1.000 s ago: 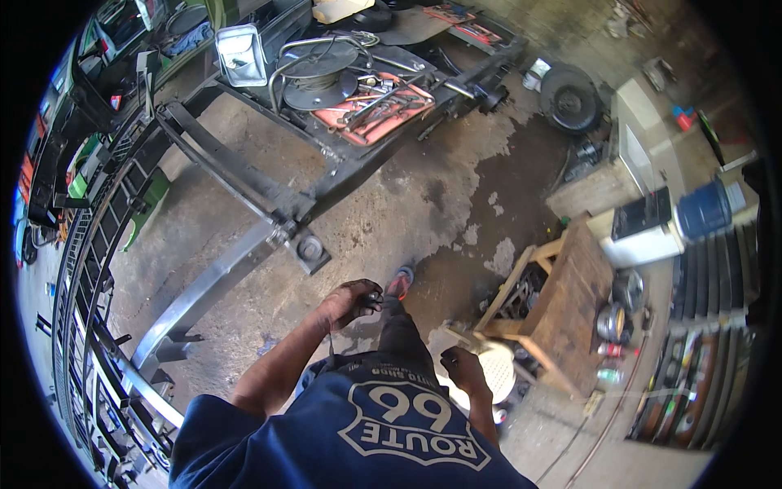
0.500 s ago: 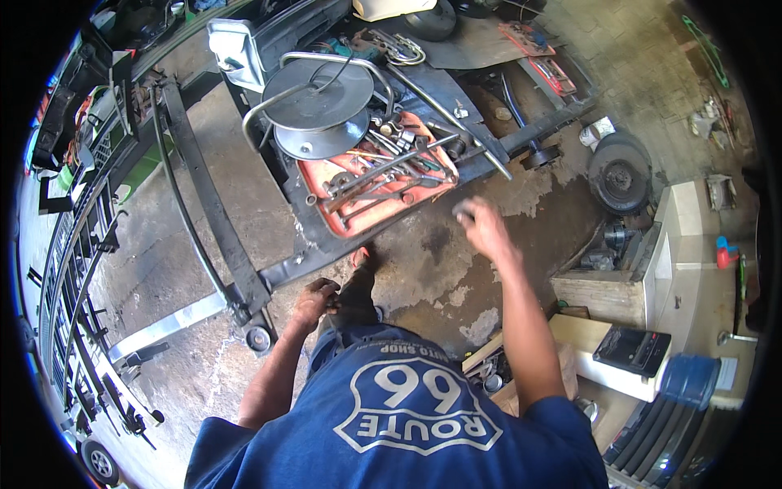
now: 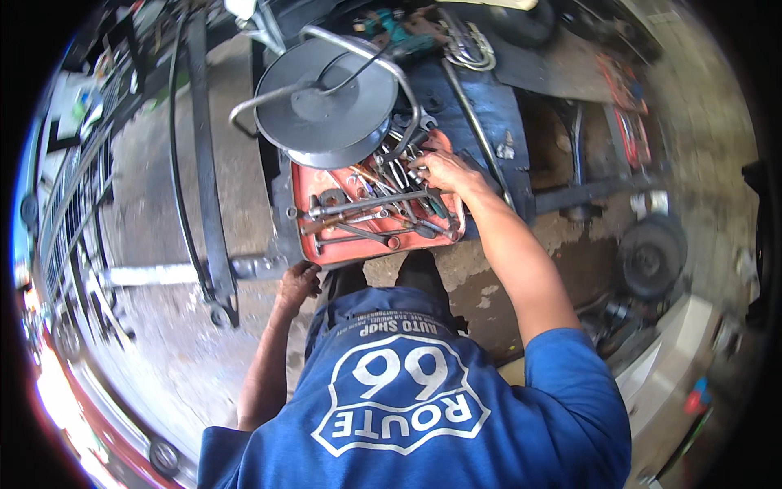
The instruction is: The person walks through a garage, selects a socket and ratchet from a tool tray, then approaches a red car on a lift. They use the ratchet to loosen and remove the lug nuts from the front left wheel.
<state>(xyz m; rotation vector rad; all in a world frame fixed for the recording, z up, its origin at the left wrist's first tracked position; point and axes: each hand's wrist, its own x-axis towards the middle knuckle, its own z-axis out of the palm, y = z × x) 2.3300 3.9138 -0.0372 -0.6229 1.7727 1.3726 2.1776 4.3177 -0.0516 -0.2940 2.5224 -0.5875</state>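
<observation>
Over the right side of a red tool tray, my right hand reaches in with bent fingers closed among the metal tools. What they pinch is hidden at the fingertips. Several greasy wrenches and sockets lie heaped across the tray, some crosswise near its front. My left hand hangs low beside the tray's front left corner, its darkened fingers loosely bent and slightly apart, with nothing visible in them. A large grey metal reel with a bent tube handle stands just behind the tray.
The tray rests on a dark metal frame. A long tube lies right of the reel, and a green power tool lies behind it. A wheel stands at right. Long frame bars run along the left.
My right hand has gone from beside the frame, where it held a small dark piece, into the tool tray. My body is closer to the tray. My left hand stays low.
</observation>
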